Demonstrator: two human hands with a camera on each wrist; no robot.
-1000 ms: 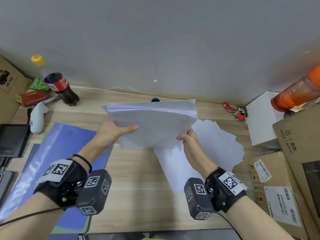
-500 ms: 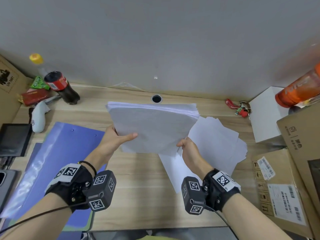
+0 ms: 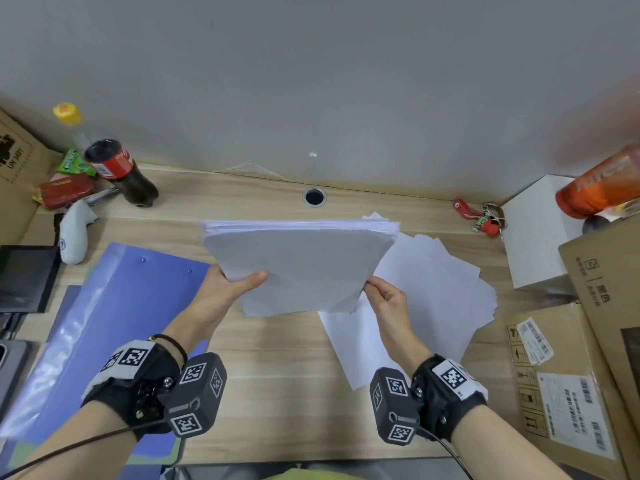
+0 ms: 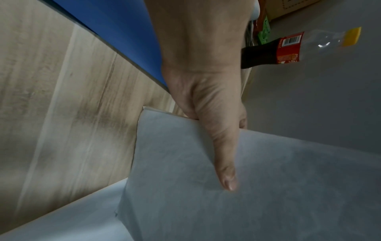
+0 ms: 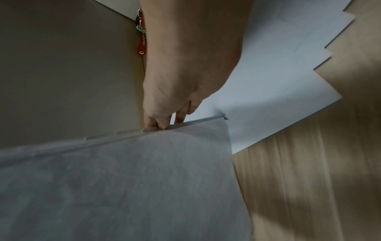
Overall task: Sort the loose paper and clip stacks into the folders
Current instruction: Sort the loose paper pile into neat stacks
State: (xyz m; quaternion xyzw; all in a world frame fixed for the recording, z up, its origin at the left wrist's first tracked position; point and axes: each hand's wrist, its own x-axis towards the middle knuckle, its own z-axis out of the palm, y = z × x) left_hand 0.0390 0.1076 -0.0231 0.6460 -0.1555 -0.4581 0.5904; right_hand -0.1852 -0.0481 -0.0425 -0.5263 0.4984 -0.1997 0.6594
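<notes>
Head view looks steeply down over desk (image 3: 277, 375), arms in foreground. Wrist views sit close behind each thumb (looking fingerward), both sharing paper stack (image 3: 304, 265) (image 4: 268, 187) (image 5: 123, 187).

The paper stack (image 3: 301, 261) is matt white sheet, thin enough to look grey and faintly translucent in the wrist views. Below it the desk (image 3: 277, 375) is pale wood-grain laminate — smooth, with a low sheen. Left of the stack lies a blue folder (image 3: 114, 306) of glossy plastic with a clear shiny sleeve and small metal rivets. Right of the stack, loose sheets (image 3: 433, 289) show the same matt white, and beyond them cardboard boxes (image 3: 568, 375) are dull brown with paper labels — the cola bottle (image 3: 121, 171) far left is glossy clear plastic
</notes>
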